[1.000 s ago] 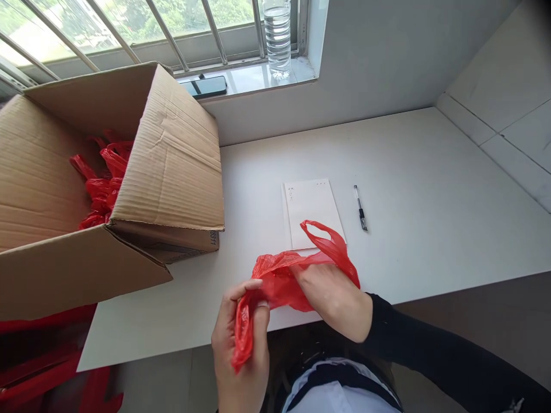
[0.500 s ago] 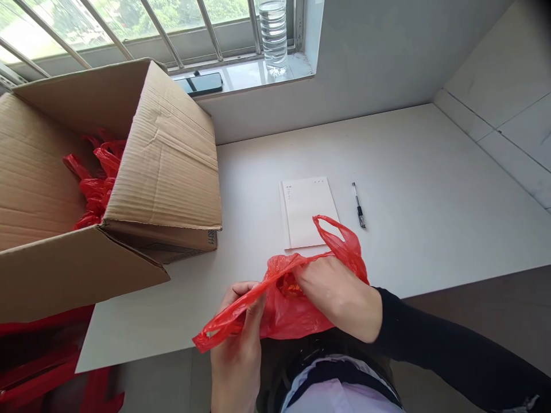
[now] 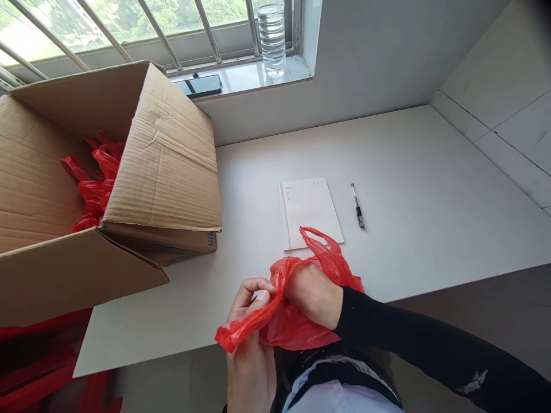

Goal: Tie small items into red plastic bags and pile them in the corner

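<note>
A thin red plastic bag (image 3: 297,330) with loop handles is held at the table's near edge, in front of my body. My left hand (image 3: 252,344) grips its left rim between thumb and fingers, and one handle droops over that hand. Reaching in from the right, my right hand (image 3: 312,292) is inside the bag's mouth. The film hides its fingers, so whatever they touch cannot be made out. The bag's other handle stands up beyond my right wrist, over the lower edge of a white notepad (image 3: 312,209).
A black-and-clear pen (image 3: 358,206) lies right of the notepad on the white table (image 3: 408,172). At left stands an open cardboard box (image 3: 172,155) with red plastic bags (image 3: 92,189) inside. A water bottle (image 3: 272,40) and a phone (image 3: 202,85) rest on the windowsill.
My right hand has gone deeper into the bag and to the left. My left hand has shifted right along the rim, and the upright handle has tipped left.
</note>
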Demonstrator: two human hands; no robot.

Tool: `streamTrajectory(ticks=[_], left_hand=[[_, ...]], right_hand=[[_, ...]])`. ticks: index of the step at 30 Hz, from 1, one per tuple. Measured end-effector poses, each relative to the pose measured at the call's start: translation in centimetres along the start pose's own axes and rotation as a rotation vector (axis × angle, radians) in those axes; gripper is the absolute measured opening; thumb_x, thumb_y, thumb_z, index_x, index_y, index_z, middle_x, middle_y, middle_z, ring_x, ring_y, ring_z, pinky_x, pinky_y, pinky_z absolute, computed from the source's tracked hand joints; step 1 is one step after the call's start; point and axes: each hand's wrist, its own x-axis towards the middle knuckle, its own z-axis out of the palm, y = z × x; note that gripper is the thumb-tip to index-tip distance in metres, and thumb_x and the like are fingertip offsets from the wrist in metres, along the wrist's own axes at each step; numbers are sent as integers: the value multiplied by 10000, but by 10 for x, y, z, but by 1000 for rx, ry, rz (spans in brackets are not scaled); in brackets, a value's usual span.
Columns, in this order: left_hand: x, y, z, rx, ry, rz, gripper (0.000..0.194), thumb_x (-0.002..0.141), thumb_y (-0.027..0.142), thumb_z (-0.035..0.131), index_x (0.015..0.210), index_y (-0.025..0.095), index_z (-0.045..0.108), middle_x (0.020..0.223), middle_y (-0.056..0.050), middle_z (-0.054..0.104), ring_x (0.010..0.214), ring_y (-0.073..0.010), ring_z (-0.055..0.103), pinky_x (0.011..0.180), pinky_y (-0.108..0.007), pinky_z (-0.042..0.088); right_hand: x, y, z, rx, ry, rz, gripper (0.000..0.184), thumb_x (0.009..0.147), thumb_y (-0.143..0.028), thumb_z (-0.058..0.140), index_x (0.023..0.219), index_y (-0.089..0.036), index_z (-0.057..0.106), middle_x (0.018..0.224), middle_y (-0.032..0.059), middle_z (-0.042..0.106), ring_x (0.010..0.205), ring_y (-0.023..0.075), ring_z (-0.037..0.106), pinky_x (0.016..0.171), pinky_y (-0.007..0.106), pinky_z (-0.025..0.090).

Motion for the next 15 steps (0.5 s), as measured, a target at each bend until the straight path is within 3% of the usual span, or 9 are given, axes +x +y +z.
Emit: streamTrajectory(ticks=[3,7,11,13,15], left_hand=[[-2,0,-7,-61,-32,-23,252,876,471,751,914,260,619,733,35,558,608,-99,493,553,-173,411],[-2,-1,-6,-83,-36,-57,260,896,484,726,912,247,619,782,30,565,608,-97,505,541,-180,422],[2,-2,-3,-58,-10,-34,273,894,499,737,920,245,640,851,27,583,629,-90,525,544,-171,437],[3,-3,-3,-40,-27,-26,263,886,485,748,926,246,645,831,21,597,632,-99,541,557,-172,446],[2,-5,-3,-14,-68,-32,263,878,479,760,943,250,648,783,19,596,617,-103,538,564,-170,445]], right_hand=[[-4,8,1,38,59,-27,130,915,-57,507,901,-172,567,911,11,633,814,153,579,724,287,440],[-17,6,-6,44,95,-26,175,906,-39,475,868,-193,551,871,0,607,773,156,543,688,308,428],[-38,-3,-17,-48,18,13,217,967,-47,422,1062,-157,583,1008,61,663,861,176,611,753,307,488],[-49,-4,-21,-190,-95,116,257,863,36,454,954,-151,606,822,37,650,659,170,571,579,308,429],[-59,-4,-22,-314,-187,222,291,709,99,493,700,-188,543,578,-20,512,462,137,400,451,323,262]])
